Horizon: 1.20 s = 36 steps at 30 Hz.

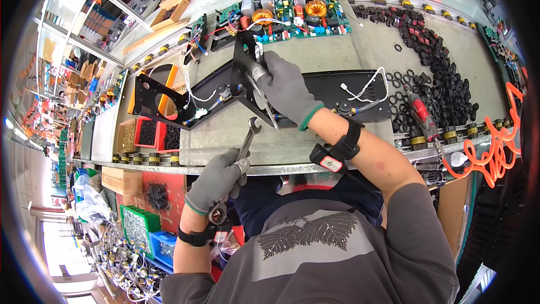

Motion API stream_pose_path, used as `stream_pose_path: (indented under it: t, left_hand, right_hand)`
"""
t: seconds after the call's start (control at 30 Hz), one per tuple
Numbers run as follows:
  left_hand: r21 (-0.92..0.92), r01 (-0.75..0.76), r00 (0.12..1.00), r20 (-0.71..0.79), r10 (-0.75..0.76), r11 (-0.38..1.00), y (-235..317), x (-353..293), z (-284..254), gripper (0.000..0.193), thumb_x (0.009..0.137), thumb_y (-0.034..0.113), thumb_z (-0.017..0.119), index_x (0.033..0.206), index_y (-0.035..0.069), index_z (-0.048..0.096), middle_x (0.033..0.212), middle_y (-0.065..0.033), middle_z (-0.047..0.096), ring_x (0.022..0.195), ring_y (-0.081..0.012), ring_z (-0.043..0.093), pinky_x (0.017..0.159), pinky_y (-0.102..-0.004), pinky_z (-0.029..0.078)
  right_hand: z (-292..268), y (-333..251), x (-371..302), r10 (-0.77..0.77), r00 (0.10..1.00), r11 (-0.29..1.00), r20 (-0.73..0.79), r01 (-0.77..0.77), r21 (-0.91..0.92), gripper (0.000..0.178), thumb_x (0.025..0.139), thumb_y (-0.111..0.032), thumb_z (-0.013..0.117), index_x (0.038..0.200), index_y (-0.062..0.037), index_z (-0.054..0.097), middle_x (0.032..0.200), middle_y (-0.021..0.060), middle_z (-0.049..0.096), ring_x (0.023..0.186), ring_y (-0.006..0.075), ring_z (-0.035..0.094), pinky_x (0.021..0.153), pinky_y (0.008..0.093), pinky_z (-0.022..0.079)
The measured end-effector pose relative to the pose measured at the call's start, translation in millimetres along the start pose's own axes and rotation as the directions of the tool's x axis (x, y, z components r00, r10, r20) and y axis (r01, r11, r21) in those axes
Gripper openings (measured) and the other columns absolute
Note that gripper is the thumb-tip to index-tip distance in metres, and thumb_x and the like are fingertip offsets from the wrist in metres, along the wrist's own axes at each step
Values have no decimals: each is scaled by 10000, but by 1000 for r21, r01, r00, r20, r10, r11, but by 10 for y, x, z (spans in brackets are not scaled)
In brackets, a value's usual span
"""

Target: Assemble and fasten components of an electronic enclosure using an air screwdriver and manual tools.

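To work well here, by judgement, brace the black metal frame [216,81] firmly against the surface [315,53], left of middle and between the near and far edges, before putting any turning force on it. Support the upright plate [242,59] close to the point of work rather than by a free corner, to limit twist. Bring the wrench [246,145] in square, seat the forked end fully, then pull in short, even strokes, clear of the white cable [370,85] toward the right edge and the circuit boards [332,25] along the far edge. Left grip [216,180]: wrapped around the wrench shank, in front of the near edge, with forearm rising steeply and forked end tipped toward the far edge. Right grip [284,84]: curled against the upright plate, with elbow bent outward and forearm slanting in across the near edge; cannot tell whether clasping the plate itself or the slim metal piece [273,118] beside it.
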<state>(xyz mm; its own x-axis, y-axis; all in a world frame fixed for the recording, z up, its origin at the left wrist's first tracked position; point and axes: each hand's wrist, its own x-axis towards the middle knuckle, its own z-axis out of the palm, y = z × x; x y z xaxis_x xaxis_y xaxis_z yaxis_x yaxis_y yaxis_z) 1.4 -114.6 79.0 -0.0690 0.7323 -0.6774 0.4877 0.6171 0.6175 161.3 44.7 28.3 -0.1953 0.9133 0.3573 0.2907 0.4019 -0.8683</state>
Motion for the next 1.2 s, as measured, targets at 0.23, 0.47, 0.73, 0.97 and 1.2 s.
stream_pose_path:
  t: [0.23, 0.47, 0.73, 0.97, 1.2]
  left_hand:
    - [21, -69, 996, 50, 68, 997, 68, -21, -75, 262, 954, 225, 539, 1098, 10, 579, 660, -25, 547, 443, -90, 489, 377, -248, 354]
    - [188, -170, 984, 90, 155, 967, 160, 35, -161, 293, 936, 240, 520, 1053, -22, 581, 648, -32, 579, 456, -123, 530, 426, -287, 408]
    - [321, -269, 959, 175, 222, 908, 123, 277, -256, 250, 907, 215, 527, 898, -26, 592, 619, -69, 621, 466, -174, 597, 452, -317, 459]
    - [419, -377, 912, 325, 251, 826, 245, 370, -414, 309, 894, 230, 501, 777, -16, 648, 635, -97, 663, 510, -187, 635, 513, -334, 502]
    - [434, -391, 900, 363, 240, 811, 469, 306, -536, 370, 914, 259, 481, 748, -10, 672, 625, -89, 666, 539, -177, 648, 551, -329, 503]
  right_hand:
    - [61, 48, 40, -3, 1000, 999, -9, 4, 41, 239, 960, -244, 590, 979, -7, 570, 780, 235, 623, 738, 426, 619, 641, 462, 477]
    - [98, 158, 62, 30, 999, 993, 23, -33, 116, 210, 960, -203, 575, 983, 5, 566, 728, 184, 585, 629, 299, 568, 590, 402, 445]
    - [65, -8, 5, 15, 999, 978, 52, -26, 208, 157, 994, -169, 531, 964, -17, 558, 699, 5, 510, 559, 80, 461, 502, 272, 386]
    - [62, -53, -19, 95, 994, 965, 62, -107, 237, 168, 1000, -191, 523, 1020, -27, 557, 722, -8, 519, 555, 65, 457, 485, 253, 399]
    - [56, 31, 20, 49, 992, 973, 115, -74, 217, 202, 1004, -228, 527, 1013, -28, 558, 703, 6, 521, 527, 75, 475, 477, 254, 401]
